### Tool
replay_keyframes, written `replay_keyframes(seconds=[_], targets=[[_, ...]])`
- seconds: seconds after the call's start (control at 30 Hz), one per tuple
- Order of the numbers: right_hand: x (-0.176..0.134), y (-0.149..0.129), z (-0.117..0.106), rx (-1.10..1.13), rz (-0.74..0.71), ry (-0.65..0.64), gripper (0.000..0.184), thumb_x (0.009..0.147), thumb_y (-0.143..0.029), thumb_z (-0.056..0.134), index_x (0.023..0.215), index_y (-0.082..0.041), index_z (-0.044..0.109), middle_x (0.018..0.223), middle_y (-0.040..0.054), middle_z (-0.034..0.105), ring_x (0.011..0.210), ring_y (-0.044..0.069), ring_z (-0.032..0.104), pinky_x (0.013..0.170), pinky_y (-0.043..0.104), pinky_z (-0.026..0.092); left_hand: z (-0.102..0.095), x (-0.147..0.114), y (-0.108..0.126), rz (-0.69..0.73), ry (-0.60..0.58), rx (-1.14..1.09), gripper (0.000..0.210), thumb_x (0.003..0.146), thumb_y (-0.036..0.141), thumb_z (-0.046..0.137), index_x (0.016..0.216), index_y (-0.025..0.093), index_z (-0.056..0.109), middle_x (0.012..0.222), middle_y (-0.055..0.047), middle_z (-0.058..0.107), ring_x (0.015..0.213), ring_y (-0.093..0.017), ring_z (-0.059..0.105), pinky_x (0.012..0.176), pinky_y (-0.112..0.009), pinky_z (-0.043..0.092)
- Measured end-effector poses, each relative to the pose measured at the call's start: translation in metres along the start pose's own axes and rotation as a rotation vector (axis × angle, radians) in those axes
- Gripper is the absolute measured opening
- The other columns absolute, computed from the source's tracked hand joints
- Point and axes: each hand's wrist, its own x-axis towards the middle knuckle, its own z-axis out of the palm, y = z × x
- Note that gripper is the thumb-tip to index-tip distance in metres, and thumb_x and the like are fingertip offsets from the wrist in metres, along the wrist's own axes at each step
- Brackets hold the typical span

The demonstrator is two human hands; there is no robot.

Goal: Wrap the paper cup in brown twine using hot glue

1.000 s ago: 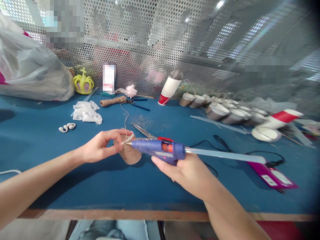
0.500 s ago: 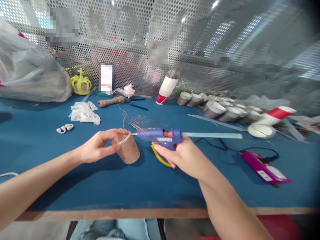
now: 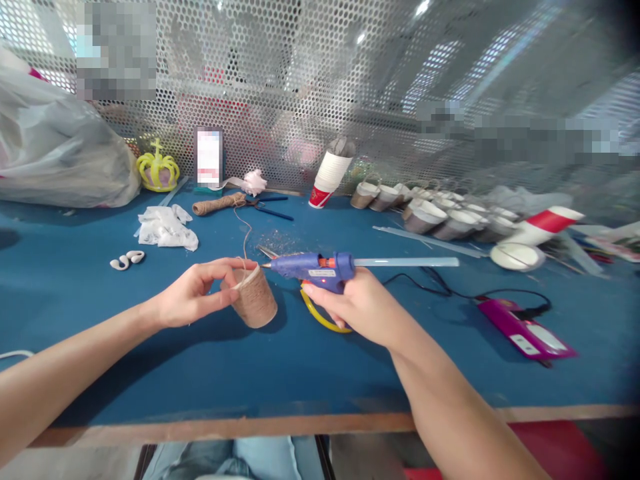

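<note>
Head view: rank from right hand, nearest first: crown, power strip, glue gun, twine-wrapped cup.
From the right hand:
1. Glue gun: in its grip
2. Twine-wrapped cup: left, in left hand
3. Power strip: right
4. Crown: back left

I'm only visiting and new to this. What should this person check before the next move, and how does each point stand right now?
1. Left hand holds the twine-wrapped cup near its rim: ok.
2. Right hand grips the glue gun: ok.
3. Glue stick sits in the gun's back end: ok.
4. Nozzle touches the rim: cannot tell; it is at least very close.
5. Glue is hot: cannot tell; a red light shows on the gun.
6. Scissors fully visible: not ok; the gun partly hides them.
</note>
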Motion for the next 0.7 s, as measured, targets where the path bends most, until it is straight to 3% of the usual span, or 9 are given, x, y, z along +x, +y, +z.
replay_keyframes(seconds=[0.17,0.33,0.5,0.7], targets=[[0.014,0.007,-0.007,0.174,0.033,-0.026,0.016,0.074,-0.031,0.059,0.068,-0.017,0.053,0.037,-0.0082,0.043,0.034,0.007,0.04,0.039,0.021,0.032,0.0,0.0,0.002,0.007,-0.002,0.028,0.018,0.083,0.028,0.055,0.072,0.013,0.055,0.127,-0.014,0.051,0.113,-0.027,0.051,0.094,-0.038,0.039],[0.051,0.026,-0.019,0.304,0.133,0.202,0.012,0.067,-0.022,0.066,0.069,-0.014,0.058,0.055,-0.0018,0.058,0.048,0.008,0.052,0.048,0.021,0.042,-0.001,0.0,0.003,0.014,-0.009,0.044,0.018,0.083,0.027,0.054,0.071,0.013,0.054,0.127,-0.016,0.051,0.114,-0.026,0.05,0.095,-0.038,0.038],[0.089,0.048,-0.021,0.195,0.249,0.217,0.026,0.074,-0.028,0.063,0.054,-0.014,0.054,0.05,0.0008,0.056,0.041,0.006,0.048,0.043,0.02,0.041,0.0,0.0,0.003,0.032,-0.015,0.058,0.018,0.083,0.027,0.054,0.071,0.014,0.052,0.128,-0.016,0.051,0.115,-0.026,0.05,0.095,-0.037,0.038],[0.115,0.061,-0.009,0.006,0.319,0.226,0.038,0.079,-0.043,0.055,0.051,-0.018,0.049,0.04,0.0012,0.05,0.038,0.011,0.049,0.039,0.023,0.039,0.001,-0.001,0.005,0.047,-0.026,0.088,0.019,0.084,0.027,0.053,0.07,0.013,0.052,0.127,-0.016,0.052,0.115,-0.025,0.05,0.094,-0.036,0.039]])
